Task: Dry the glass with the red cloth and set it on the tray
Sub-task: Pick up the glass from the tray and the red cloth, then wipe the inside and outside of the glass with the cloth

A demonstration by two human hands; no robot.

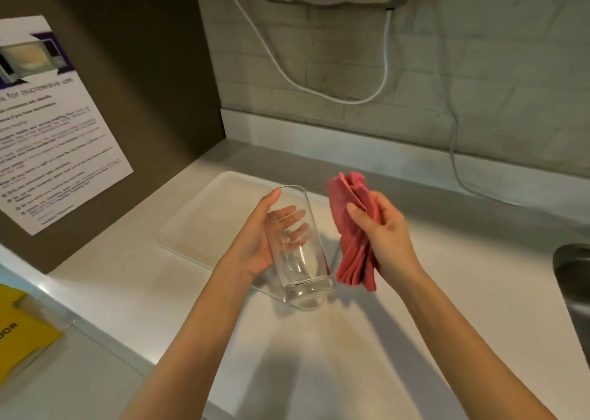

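Note:
My left hand [255,237] grips a tall clear glass [298,260] from its left side, the fingers showing through the wall. The glass is tilted, its mouth pointing away and its thick base toward me, above the near edge of the pale tray [198,215]. Just to the right, my right hand [381,228] is shut on a bunched red cloth [351,250], which hangs down beside the glass without touching its upper part.
The tray lies flat on the white counter [319,339]. A steel sink [574,279] sits at the right edge. A white cable [388,52] loops down the tiled wall. A microwave notice [48,125] hangs on the left panel, with a yellow sign [22,333] below it.

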